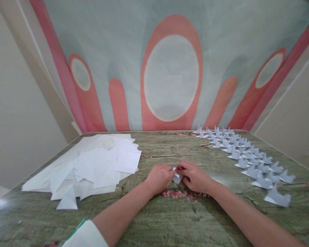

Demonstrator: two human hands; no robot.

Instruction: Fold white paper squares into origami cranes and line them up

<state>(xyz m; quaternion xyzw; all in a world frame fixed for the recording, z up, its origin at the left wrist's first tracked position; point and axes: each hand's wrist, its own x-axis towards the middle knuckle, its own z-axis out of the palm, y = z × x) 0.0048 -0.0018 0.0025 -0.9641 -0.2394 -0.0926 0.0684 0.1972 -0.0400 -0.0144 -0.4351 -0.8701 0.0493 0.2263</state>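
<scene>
A small piece of folded white paper [177, 177] lies at the middle of the table, between my two hands. My left hand [160, 177] has its fingers closed on the paper's left edge. From the other side, my right hand [192, 175] pinches the upper right edge with thumb and forefinger. The paper's near corner points toward me, and its upper part is partly hidden by my fingers. Both hands rest close to the wood-patterned tabletop [154, 216].
A wide, loose pile of white paper sheets [98, 164] covers the table's left side. Several rows of folded white paper birds [252, 161] stand along the right. A wall with pink arch shapes [171, 25] rises behind the table's far edge. A tiny white scrap [19, 222] lies at the near left.
</scene>
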